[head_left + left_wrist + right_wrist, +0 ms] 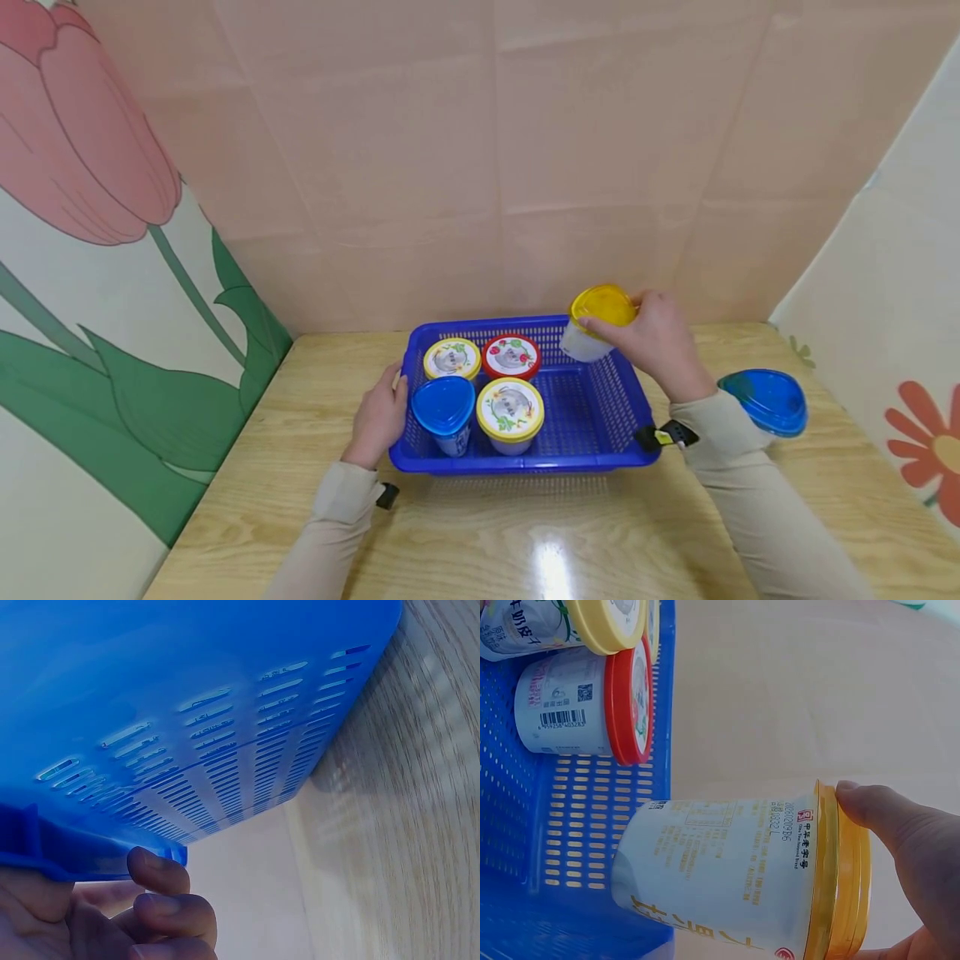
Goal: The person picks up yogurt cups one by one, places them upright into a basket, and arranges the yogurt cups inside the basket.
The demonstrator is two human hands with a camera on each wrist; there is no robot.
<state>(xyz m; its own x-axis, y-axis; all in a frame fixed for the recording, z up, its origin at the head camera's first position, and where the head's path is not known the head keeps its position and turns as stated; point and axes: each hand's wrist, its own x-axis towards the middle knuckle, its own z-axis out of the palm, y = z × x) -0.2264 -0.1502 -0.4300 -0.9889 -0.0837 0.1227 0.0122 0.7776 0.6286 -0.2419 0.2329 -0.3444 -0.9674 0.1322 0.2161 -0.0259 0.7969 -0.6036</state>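
Note:
In the head view, my right hand [662,346] pinches the lid of a white yogurt-style cup with a clear yellow lid [602,307], holding it tilted over the back right corner of a blue plastic basket [525,463]. The right wrist view shows gold print on this cup [720,862] and my thumb against its lid. My left hand [377,421] grips the basket's left rim; its fingers [176,915] curl at the rim in the left wrist view. Inside stand two yellow-rimmed tubs [511,410] [452,358], a red-rimmed tub [512,357] and a blue-lidded cup [444,406].
A second blue-lidded cup [768,402] stands on the wooden table [300,467] to the right, partly behind my right sleeve. A pinkish-tan covered wall [487,167] rises behind the basket. Flower-patterned panels [112,375] flank both sides.

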